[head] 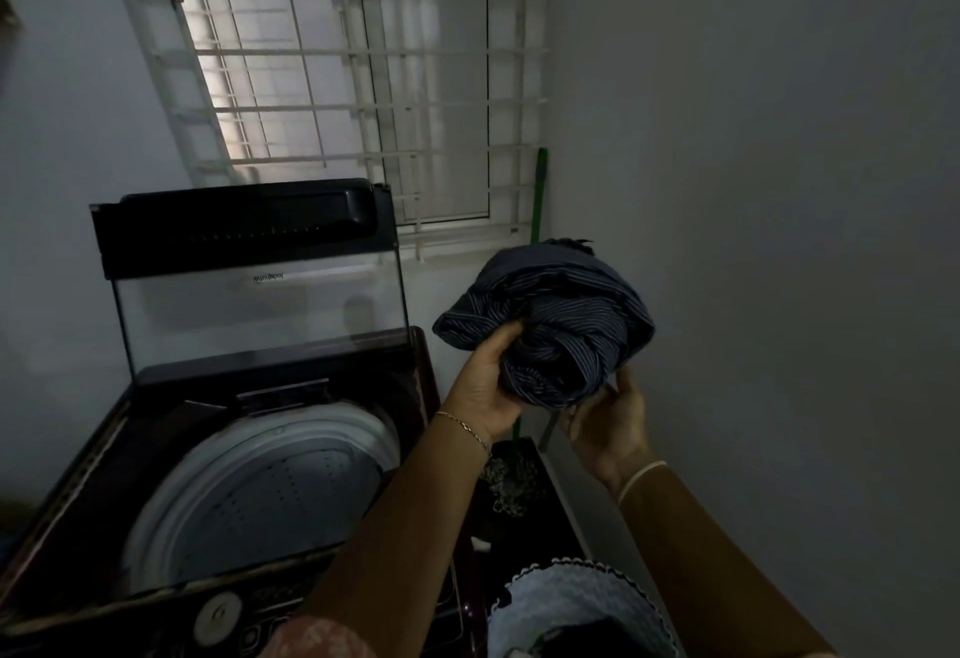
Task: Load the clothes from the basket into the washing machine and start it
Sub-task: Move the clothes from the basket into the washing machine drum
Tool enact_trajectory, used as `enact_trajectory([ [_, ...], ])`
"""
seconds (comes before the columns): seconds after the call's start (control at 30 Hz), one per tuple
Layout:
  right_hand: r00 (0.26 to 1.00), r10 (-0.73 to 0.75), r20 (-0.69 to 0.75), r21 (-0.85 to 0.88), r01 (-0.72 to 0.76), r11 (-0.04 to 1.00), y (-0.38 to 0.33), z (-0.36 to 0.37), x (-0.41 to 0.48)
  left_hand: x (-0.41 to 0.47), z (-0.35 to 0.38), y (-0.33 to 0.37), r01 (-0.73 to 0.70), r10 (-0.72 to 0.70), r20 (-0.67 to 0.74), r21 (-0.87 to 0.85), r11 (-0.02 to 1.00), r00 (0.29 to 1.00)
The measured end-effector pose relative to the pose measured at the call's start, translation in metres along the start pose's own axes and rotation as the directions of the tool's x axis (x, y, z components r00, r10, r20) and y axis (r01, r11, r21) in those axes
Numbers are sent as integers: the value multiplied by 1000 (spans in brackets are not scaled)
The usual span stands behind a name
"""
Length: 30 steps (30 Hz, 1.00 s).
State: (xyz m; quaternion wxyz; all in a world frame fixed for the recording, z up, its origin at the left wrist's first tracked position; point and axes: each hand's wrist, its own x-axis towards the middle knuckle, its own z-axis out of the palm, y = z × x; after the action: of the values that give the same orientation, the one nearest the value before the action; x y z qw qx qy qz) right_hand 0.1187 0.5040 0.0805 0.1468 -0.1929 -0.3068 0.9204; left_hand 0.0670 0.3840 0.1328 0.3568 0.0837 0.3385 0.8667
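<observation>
Dim laundry corner, seen looking down from my head. My left hand [483, 390] grips a balled-up dark striped garment [563, 314], thumb pressed into the cloth; my right hand [608, 423] cups it from below, fingers bent round the underside. The bundle hangs in mid-air, right of the washing machine [78, 517] and above the basket [524, 592], not yet over the drum [270, 491]. The lid [260, 304] stands open; the part of the drum I can see shows bare perforated wall, no clothes. Basket, bottom right, seems to hold more dark fabric. So, approx. the start: first item lifted, rest to load, lid to close, control panel [218, 616] untouched.
</observation>
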Motion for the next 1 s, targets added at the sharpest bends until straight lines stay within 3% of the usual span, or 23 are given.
enact_trajectory([
  [0.17, 993, 48, 106, 33, -52, 998, 7, 19, -13, -8, -19, -2, -27, 27, -108, -3, 1000, 994],
  [0.3, 990, 94, 108, 23, -97, 995, 23, 28, -12, -20, -35, -1, -22, 24, -193, 12, 1000, 981],
  [0.63, 980, 142, 142, 173, -165, 971, 100, 90, -7, -58, -107, 44, -166, 139, -233, -101, 981, 963],
  [0.87, 979, 165, 118, 144, -181, 973, 181, 146, -3, -82, -197, 103, -286, 396, -344, 329, 900, 852],
  [1.0, 974, 198, 109, 120, -211, 970, 226, 173, 2, -102, -246, 134, -278, 436, -358, 414, 867, 826],
])
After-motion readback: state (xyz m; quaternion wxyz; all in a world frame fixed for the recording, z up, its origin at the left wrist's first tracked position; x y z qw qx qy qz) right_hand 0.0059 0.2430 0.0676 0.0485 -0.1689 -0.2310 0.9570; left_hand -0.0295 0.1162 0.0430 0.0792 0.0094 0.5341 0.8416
